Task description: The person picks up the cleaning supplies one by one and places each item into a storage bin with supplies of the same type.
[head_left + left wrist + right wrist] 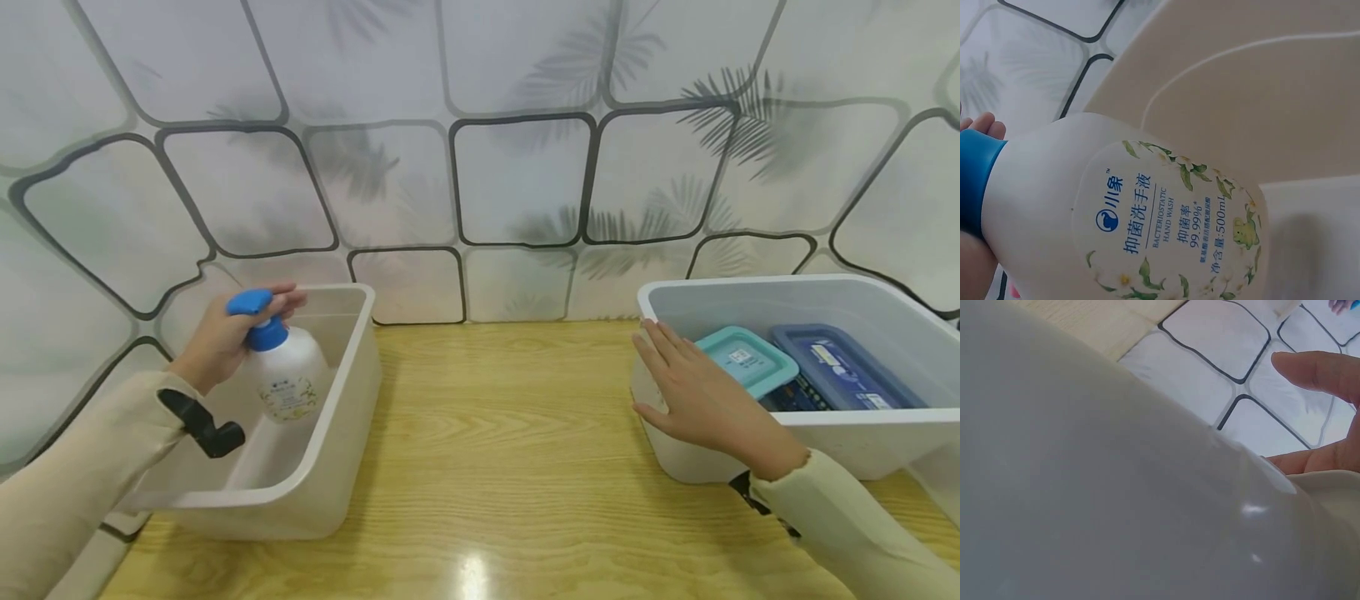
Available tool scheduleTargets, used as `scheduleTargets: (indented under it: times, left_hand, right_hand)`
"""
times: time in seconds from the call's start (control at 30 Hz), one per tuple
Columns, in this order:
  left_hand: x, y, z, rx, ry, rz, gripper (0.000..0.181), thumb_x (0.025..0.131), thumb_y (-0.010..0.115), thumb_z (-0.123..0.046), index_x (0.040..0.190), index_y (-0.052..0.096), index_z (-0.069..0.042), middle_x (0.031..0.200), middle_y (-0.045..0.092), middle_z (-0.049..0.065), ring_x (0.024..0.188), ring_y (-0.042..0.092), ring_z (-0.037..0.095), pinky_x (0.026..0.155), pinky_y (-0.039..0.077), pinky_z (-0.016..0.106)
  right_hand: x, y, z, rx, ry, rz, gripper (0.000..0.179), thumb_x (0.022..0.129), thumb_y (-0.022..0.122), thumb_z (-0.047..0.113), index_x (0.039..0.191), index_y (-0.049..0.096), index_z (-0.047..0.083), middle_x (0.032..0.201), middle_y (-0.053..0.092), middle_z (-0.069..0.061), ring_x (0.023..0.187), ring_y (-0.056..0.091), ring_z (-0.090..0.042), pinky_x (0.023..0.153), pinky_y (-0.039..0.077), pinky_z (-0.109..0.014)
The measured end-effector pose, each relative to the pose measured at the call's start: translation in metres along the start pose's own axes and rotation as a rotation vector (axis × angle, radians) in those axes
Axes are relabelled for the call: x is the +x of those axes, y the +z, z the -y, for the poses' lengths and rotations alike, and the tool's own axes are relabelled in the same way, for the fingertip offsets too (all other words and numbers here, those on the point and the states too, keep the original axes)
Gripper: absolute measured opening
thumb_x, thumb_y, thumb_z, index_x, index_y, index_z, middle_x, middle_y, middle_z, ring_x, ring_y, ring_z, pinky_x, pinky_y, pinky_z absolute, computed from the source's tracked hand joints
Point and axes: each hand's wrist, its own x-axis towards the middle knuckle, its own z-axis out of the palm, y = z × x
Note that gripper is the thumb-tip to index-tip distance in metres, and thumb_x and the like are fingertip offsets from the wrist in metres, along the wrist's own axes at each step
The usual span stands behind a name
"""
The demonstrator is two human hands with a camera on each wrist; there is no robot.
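My left hand grips a white hand wash bottle by its blue pump top. The bottle hangs tilted inside the left white bin. In the left wrist view, the flowered label reads hand wash, 500 mL, and the blue collar lies between the fingers and thumb. At the right white bin, my right hand lies with straight fingers at the near left corner of the rim. Its thumb stands apart from the bin wall in the right wrist view.
The right bin holds a container with a teal lid and one with a dark blue lid. Between the bins runs a wooden tabletop. A patterned wall rises behind it.
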Motion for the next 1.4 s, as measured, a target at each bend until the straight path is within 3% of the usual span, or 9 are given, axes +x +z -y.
scheduleTargets:
  times: [0.17,0.3,0.4,0.5,0.7,0.87,1.03,1.33,1.4]
  left_hand:
    - [0.001,-0.001,0.01,0.045,0.004,-0.014,0.025,0.092,0.06,-0.02,0.116,0.061,-0.014,0.099,0.07,-0.018,0.094,0.065,-0.006,0.079,0.052,0.009]
    - [0.001,-0.005,0.016,0.234,-0.013,0.005,0.048,0.094,0.056,-0.027,0.134,0.047,-0.001,0.104,0.065,-0.025,0.098,0.06,-0.011,0.087,0.05,0.011]
    - [0.002,-0.006,0.022,0.339,0.003,0.035,0.047,0.096,0.053,-0.03,0.134,0.047,-0.003,0.105,0.062,-0.029,0.099,0.057,-0.014,0.087,0.047,0.008]
    - [0.001,-0.005,0.029,0.305,0.022,0.067,0.039,0.097,0.05,-0.027,0.13,0.049,-0.006,0.105,0.062,-0.028,0.1,0.057,-0.013,0.084,0.044,0.005]
    - [0.0,-0.006,0.037,0.256,-0.075,0.044,0.049,0.096,0.053,-0.03,0.138,0.044,-0.005,0.102,0.064,-0.029,0.098,0.058,-0.014,0.095,0.045,0.012]
    - [0.001,-0.006,0.046,0.175,-0.029,0.034,0.035,0.095,0.054,-0.023,0.127,0.052,-0.007,0.1,0.068,-0.025,0.096,0.061,-0.011,0.084,0.045,0.004]
    - [0.001,-0.009,0.053,0.187,0.001,0.048,0.037,0.096,0.053,-0.023,0.127,0.051,-0.004,0.101,0.067,-0.026,0.097,0.061,-0.012,0.083,0.044,0.003]
    - [0.002,-0.009,0.06,0.281,0.013,0.045,0.017,0.097,0.052,-0.021,0.112,0.056,-0.029,0.099,0.065,-0.029,0.096,0.06,-0.014,0.082,0.042,0.003]
    - [0.002,-0.011,0.062,0.303,0.012,0.044,0.021,0.097,0.051,-0.021,0.118,0.056,-0.023,0.1,0.064,-0.03,0.096,0.058,-0.015,0.082,0.042,0.002]
  right_hand:
    - [0.0,0.0,0.0,0.0,-0.001,0.008,0.081,0.083,0.068,0.033,0.14,0.031,-0.011,0.147,0.027,-0.034,0.134,0.029,-0.048,0.106,0.034,-0.06]
    - [0.0,0.0,0.0,0.004,0.0,0.009,0.081,0.083,0.068,0.033,0.14,0.031,-0.011,0.147,0.027,-0.034,0.135,0.029,-0.048,0.105,0.034,-0.06]
    - [0.0,0.001,0.0,0.003,0.001,0.008,0.081,0.083,0.068,0.033,0.14,0.031,-0.011,0.147,0.027,-0.034,0.135,0.029,-0.048,0.106,0.034,-0.06]
    - [0.0,0.002,-0.001,0.004,0.002,0.006,0.081,0.083,0.068,0.032,0.141,0.03,-0.011,0.147,0.027,-0.034,0.135,0.029,-0.048,0.106,0.033,-0.06]
    - [-0.001,0.006,-0.002,0.016,-0.005,-0.022,0.083,0.081,0.069,0.034,0.14,0.031,-0.011,0.147,0.028,-0.034,0.135,0.029,-0.048,0.106,0.033,-0.06]
    - [0.0,0.002,0.0,0.009,0.002,-0.002,0.082,0.082,0.069,0.032,0.14,0.031,-0.011,0.147,0.027,-0.034,0.134,0.029,-0.048,0.107,0.032,-0.06]
    - [0.001,0.0,0.001,0.0,0.004,0.014,0.08,0.083,0.068,0.032,0.14,0.031,-0.011,0.147,0.027,-0.034,0.135,0.029,-0.048,0.107,0.032,-0.06]
    - [0.002,0.001,-0.001,-0.007,-0.003,0.0,0.08,0.083,0.069,0.033,0.14,0.033,-0.011,0.146,0.028,-0.034,0.134,0.03,-0.048,0.106,0.032,-0.06]
    - [0.002,0.001,-0.001,-0.01,-0.003,0.002,0.08,0.083,0.068,0.033,0.14,0.033,-0.011,0.147,0.027,-0.034,0.135,0.029,-0.048,0.107,0.032,-0.06]
